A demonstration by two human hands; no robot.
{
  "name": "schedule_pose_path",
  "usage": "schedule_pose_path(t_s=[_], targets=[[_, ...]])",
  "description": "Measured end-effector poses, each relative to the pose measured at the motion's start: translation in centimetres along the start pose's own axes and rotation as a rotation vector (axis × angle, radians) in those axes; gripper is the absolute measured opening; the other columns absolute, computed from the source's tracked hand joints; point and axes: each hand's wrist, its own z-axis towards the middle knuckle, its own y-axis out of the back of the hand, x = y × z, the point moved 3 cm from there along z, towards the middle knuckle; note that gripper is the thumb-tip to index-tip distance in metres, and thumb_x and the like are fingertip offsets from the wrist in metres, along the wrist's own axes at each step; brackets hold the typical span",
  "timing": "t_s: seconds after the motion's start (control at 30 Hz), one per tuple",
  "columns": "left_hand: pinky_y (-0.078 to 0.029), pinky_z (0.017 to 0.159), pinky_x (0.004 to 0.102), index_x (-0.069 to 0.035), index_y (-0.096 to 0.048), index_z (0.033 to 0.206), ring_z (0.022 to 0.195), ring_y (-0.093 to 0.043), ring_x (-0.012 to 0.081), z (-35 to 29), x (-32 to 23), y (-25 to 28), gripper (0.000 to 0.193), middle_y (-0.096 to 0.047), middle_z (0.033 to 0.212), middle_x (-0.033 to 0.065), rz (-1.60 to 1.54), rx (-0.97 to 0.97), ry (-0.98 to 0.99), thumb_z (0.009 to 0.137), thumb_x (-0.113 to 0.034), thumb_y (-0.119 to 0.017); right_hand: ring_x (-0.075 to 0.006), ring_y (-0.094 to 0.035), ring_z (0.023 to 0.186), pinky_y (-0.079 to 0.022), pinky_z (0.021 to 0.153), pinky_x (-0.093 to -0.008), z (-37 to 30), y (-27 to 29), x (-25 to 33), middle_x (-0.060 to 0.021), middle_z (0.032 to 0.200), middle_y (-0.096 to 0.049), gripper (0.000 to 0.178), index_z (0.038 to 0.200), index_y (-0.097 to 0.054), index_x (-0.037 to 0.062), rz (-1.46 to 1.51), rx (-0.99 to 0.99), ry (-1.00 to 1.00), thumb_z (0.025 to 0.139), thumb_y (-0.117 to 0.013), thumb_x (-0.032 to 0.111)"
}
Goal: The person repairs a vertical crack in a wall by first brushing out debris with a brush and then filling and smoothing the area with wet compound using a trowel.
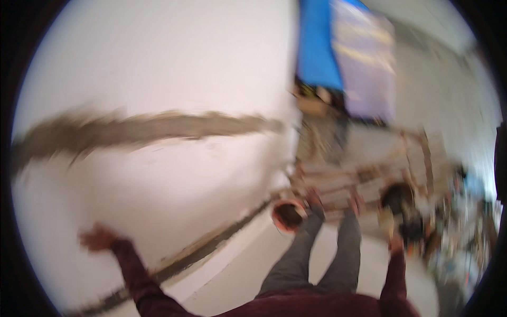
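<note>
The left hand is spread in front of the white wall, its fingers released; contact cannot be told. The blurred right hand is just beside a dark thing; whether its fingers grasp it cannot be told. A brown strip crosses the wall. A bucket stands beside the left foot.

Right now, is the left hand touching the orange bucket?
No, the left hand is out at the picture's left with fingers spread, well apart from the orange bucket by the left foot.
</note>
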Motion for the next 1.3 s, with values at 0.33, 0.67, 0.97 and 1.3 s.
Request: schedule_pose_path(t_s=[0.33, 0.67, 0.97, 1.3], targets=[[-0.016, 0.111, 0.0628, -0.012, -0.031, 0.149, 0.143, -0.021, 0.0371, 5.0, -1.9, 9.1, 0.070, -0.025, 0.156, 0.0127, -0.532, 0.286, 0.225, 0.091, -0.046, -0.052, -0.0332, -0.064, 0.079, -0.052, 0.064, -0.0439, -5.6, 1.3, 63.1, -0.0117, 0.088, -0.065, 0.015, 0.093, -0.064, 0.0058, -0.834, -0.243, 1.788, 0.081, -0.062, 0.015], [-0.008, 0.114, 0.0613, -0.012, -0.046, 0.141, 0.141, -0.030, 0.0322, 4.0, -1.7, 9.6, 0.059, -0.037, 0.150, 0.0090, -0.780, 0.235, 0.362, 0.092, -0.045, -0.048, -0.0266, -0.063, 0.093, -0.050, 0.081, -0.0417, -32.6, 2.1, 120.1, -0.0050, 0.094, -0.063, 0.029, 0.114, -0.065, 0.0245, -1.325, -0.592, 1.945, 0.088, -0.058, 0.015], [-0.003, 0.114, 0.0613, -0.010, -0.054, 0.133, 0.141, -0.030, 0.0322, 3.2, -1.3, 9.4, 0.053, -0.044, 0.145, 0.0094, -0.836, 0.112, 0.417, 0.091, -0.042, -0.048, -0.0285, -0.062, 0.105, -0.046, 0.093, -0.0455, -46.8, 6.1, 130.2, -0.0100, 0.106, -0.069, 0.027, 0.116, -0.067, 0.0169, -1.252, -0.978, 1.976, 0.091, -0.059, 0.016], [-0.006, 0.114, 0.0600, -0.010, -0.051, 0.135, 0.140, -0.032, 0.0348, 3.7, -1.0, 8.9, 0.052, -0.042, 0.146, 0.0112, -0.758, 0.143, 0.402, 0.094, -0.040, -0.045, -0.0242, -0.065, 0.091, -0.051, 0.080, -0.0385, -45.7, 2.8, 127.3, -0.0032, 0.092, -0.065, 0.032, 0.116, -0.066, 0.0253, -1.569, -1.139, 1.932, 0.087, -0.061, 0.011]])
